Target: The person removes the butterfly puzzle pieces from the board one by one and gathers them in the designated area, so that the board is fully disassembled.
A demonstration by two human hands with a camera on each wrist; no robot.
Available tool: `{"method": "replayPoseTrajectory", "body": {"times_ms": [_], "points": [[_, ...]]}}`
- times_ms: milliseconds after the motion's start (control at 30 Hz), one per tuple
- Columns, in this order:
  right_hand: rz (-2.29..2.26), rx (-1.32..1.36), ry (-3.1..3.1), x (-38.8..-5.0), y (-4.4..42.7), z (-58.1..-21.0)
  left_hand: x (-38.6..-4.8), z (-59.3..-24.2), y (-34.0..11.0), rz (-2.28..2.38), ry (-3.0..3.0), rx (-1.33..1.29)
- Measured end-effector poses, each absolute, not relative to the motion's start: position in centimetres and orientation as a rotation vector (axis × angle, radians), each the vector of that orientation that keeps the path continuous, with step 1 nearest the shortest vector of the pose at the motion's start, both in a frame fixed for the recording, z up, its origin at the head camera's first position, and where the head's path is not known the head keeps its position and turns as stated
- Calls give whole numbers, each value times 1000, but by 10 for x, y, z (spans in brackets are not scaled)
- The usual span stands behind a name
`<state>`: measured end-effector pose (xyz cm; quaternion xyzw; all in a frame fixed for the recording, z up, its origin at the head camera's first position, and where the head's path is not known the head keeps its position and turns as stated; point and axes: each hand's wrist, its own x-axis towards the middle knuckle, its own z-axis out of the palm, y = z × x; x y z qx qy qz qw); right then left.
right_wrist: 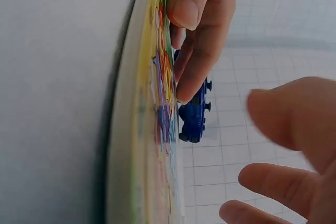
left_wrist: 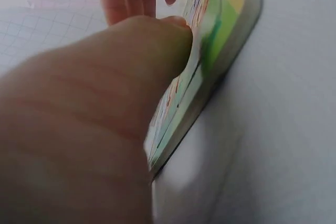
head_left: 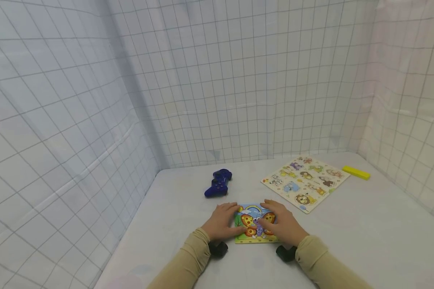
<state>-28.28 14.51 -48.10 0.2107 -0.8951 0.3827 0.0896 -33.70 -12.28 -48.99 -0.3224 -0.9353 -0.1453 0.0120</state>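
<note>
Left hand: [head_left: 222, 222] fingers extended, thumb well apart from them; the thumb lies over the printed face near the left edge, the fingertips at the far left corner. How firmly it touches, I cannot tell.
Right hand: [head_left: 283, 222] fingers loosely spread, thumb parted from them; it hovers above the board's right part, with a gap showing in the right wrist view, and holds nothing.
Butterfly board: [head_left: 254, 224] flat on the worktop [head_left: 181, 208], between the two hands.
Blue game controller: [head_left: 218, 184] beyond the left hand.
Animal board: [head_left: 307, 182] beyond the right hand, lying askew.
Yellow bar: [head_left: 356, 172] just beside the animal board's right corner.
</note>
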Motion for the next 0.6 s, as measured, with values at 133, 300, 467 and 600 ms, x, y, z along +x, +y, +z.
{"method": "replayPoseTrajectory", "body": {"times_ms": [133,300,467,600], "points": [[927,627,-2816,-285,145,-484,-336,-490,-124,-450,-2897,-1001],[882,706,-2951,-289,147,-487,-334,-488,-122,-424,-2903,-987],[856,724,-2955,-289,146,-487,-332,-484,-120,-356,-2912,-977],[863,722,-2961,-288,145,-486,-331,-482,-119,-318,-2906,-970]]}}
